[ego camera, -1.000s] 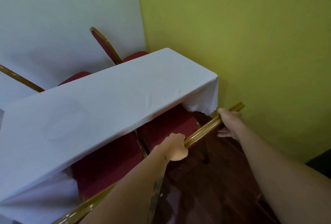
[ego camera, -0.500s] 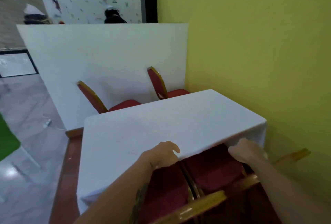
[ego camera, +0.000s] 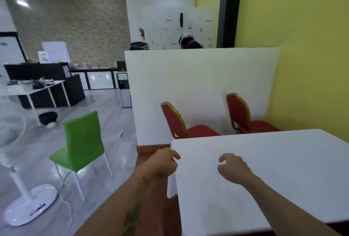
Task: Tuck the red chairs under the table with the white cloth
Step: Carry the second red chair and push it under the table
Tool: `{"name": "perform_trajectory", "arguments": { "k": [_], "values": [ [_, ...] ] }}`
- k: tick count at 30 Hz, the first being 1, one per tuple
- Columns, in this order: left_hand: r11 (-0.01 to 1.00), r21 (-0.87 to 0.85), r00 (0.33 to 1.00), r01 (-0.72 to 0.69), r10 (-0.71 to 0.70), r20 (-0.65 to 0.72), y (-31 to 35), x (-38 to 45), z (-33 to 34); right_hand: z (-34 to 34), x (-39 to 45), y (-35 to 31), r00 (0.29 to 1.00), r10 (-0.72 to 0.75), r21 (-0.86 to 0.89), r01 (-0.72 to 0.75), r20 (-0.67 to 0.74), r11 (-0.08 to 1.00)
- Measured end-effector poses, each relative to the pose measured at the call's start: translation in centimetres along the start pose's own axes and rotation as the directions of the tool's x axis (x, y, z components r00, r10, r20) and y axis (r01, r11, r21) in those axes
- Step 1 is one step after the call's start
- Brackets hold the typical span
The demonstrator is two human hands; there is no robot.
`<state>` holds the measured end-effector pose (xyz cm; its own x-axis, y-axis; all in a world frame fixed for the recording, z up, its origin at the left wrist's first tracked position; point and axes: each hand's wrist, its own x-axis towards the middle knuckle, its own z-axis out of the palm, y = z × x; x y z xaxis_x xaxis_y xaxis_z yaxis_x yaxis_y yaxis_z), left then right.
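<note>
The table with the white cloth [ego camera: 283, 169] fills the lower right. Two red chairs with gold frames stand on its far side against a white partition: the left red chair [ego camera: 177, 122] and the right red chair [ego camera: 243, 115], their seats partly under the table edge. My left hand [ego camera: 164, 164] hovers at the table's left corner, fingers loosely curled, holding nothing. Above the cloth, my right hand [ego camera: 232, 167] also holds nothing, fingers bent and apart. The near-side chairs are out of view.
A green chair [ego camera: 83, 145] stands on the grey floor to the left, with a white pedestal fan [ego camera: 18, 179] beyond it. A white partition [ego camera: 198, 84] backs the red chairs. The yellow wall [ego camera: 311, 66] runs along the right. A person is behind the partition.
Both hands let go of the near chair's gold back rail and rose over the cloth. My view swung up and to the left, so the near chairs dropped out of sight.
</note>
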<state>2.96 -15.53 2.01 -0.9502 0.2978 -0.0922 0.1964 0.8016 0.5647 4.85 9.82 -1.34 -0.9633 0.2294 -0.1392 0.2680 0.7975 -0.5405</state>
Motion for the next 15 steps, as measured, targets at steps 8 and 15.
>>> {"name": "perform_trajectory", "arguments": {
  "k": [8, 15],
  "values": [
    [1.0, 0.003, 0.989, -0.007, 0.007, -0.151, -6.7, 7.0, -7.3, 5.6, 11.6, -8.9, 0.994, -0.108, 0.085, 0.105, 0.025, 0.991],
    [0.995, 0.089, 0.981, -0.037, 0.053, -0.189, -12.2, 22.0, -10.5, 7.3, 27.8, -12.0, 0.998, -0.068, 0.157, 0.065, 0.01, 0.985]
  ]
}}
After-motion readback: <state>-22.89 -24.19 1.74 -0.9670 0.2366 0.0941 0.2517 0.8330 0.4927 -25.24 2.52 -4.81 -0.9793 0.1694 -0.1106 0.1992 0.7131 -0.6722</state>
